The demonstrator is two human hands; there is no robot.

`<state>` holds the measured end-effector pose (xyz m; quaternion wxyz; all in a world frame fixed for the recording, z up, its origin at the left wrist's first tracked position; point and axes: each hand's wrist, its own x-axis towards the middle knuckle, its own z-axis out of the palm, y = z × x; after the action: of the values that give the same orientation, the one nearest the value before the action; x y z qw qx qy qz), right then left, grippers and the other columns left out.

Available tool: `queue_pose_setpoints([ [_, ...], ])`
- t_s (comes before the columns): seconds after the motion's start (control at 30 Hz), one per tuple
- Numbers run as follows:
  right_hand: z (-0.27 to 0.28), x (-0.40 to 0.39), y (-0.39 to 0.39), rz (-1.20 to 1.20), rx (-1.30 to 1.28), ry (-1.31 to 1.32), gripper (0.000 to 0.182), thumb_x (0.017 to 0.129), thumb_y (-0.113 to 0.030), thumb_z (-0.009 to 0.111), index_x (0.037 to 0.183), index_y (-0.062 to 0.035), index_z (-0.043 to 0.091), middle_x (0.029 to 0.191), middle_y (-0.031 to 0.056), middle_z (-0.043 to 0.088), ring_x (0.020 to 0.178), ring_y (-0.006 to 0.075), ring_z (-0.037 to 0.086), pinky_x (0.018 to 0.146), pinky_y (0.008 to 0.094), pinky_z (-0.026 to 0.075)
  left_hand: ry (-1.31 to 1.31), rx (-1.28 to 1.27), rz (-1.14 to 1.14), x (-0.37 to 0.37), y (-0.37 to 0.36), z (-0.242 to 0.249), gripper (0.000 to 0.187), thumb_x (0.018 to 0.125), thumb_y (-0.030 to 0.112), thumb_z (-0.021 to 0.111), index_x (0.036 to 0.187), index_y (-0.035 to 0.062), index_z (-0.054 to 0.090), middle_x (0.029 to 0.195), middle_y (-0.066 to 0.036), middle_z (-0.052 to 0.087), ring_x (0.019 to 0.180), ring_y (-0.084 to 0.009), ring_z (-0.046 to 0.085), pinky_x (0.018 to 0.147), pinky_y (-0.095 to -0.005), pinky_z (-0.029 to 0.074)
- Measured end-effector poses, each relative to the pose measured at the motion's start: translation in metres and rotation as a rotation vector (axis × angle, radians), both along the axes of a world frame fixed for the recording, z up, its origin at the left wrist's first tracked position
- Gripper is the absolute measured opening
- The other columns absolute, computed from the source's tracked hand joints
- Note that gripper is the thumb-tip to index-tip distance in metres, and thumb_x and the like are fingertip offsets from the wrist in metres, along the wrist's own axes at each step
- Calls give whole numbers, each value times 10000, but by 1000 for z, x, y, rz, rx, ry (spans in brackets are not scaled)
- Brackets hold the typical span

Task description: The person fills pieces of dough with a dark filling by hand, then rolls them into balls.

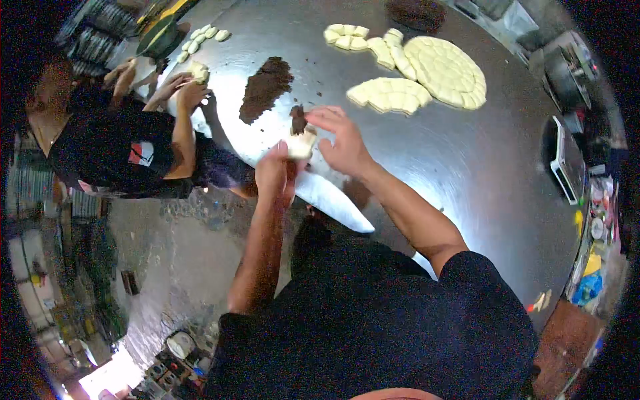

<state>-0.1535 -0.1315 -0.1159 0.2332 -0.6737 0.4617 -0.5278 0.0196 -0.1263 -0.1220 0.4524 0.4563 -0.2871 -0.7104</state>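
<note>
My left hand is closed around a flattened piece of pale dough above the near edge of the metal table. A lump of dark brown paste stands at the dough's upper edge. Fingertips of my right hand touch the paste from the right. That hand's fingers are stretched out, with the thumb apart from them. Beyond my hands, a larger spread of the same dark paste lies on the table.
Pale dough portions lie grouped at the far right, with a dark mass behind them. At left, a co-worker handles dough near small shaped pieces and a bowl. A white-framed device stands at the right edge.
</note>
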Motion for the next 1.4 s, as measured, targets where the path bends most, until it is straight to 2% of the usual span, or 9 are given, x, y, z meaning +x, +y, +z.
queue_pose_setpoints([
  [0.2,37,-84,73,-309,-299,426,396,595,-3,596,974,-73,690,970,134,587,1045,328,537,901,429,438,-34,-122,-107,-87,22,63,333,977,181,534,1184,-80,542,1101,-164,630,944,-230,649,821,-367,568],
  [0.4,60,-137,113,-126,415,-109,331,741,-207,813,940,-32,614,840,39,618,690,148,580,608,284,453,-90,-218,-476,-136,52,82,254,955,45,486,1172,-78,534,1120,-177,620,955,-255,657,813,-368,589],
  [0.53,57,-118,134,-463,-48,25,267,719,-190,767,829,-35,580,866,105,618,696,267,606,615,370,471,424,88,-462,-155,62,106,242,948,22,476,1166,-51,550,1109,-160,610,964,-233,632,839,-327,546],
  [0.67,97,-114,165,-463,-453,111,232,712,-76,752,898,-19,626,817,115,613,709,254,625,661,327,503,152,-124,-262,-167,75,126,317,957,-22,408,1252,-7,524,1099,-162,604,955,-229,625,821,-321,537],
  [0.83,114,-134,170,-467,77,-131,194,727,-111,732,847,-64,587,912,88,600,915,289,603,787,378,481,202,-150,-428,-183,101,133,369,964,19,453,1327,-33,491,1136,-128,621,974,-183,633,822,-284,517],
  [0.93,103,-130,165,-528,-312,380,181,709,-82,710,838,-70,584,922,93,596,898,295,603,765,374,479,211,-170,-415,-182,99,133,358,975,80,503,1314,-34,504,1128,-111,626,952,-163,641,824,-265,511],
  [0.97,102,-126,168,-471,-383,391,234,674,-31,737,874,-52,617,904,104,594,854,261,588,743,312,478,16,-274,-365,-182,101,135,380,1002,187,506,1310,-37,507,904,-19,604,691,-71,497,634,-213,416],
  [1.2,120,-124,163,-475,-187,28,255,656,-22,749,861,-42,599,878,90,587,746,245,596,632,356,502,170,-337,-378,-173,92,128,305,1005,175,505,1188,-59,577,928,-47,633,671,-78,528,617,-217,440],
  [1.4,117,-118,154,-485,-577,369,221,687,-36,721,866,-68,596,769,69,561,707,273,592,619,358,486,48,-424,-209,-179,101,151,276,1007,190,511,1124,-28,635,830,-8,630,613,-42,447,542,-217,353],
])
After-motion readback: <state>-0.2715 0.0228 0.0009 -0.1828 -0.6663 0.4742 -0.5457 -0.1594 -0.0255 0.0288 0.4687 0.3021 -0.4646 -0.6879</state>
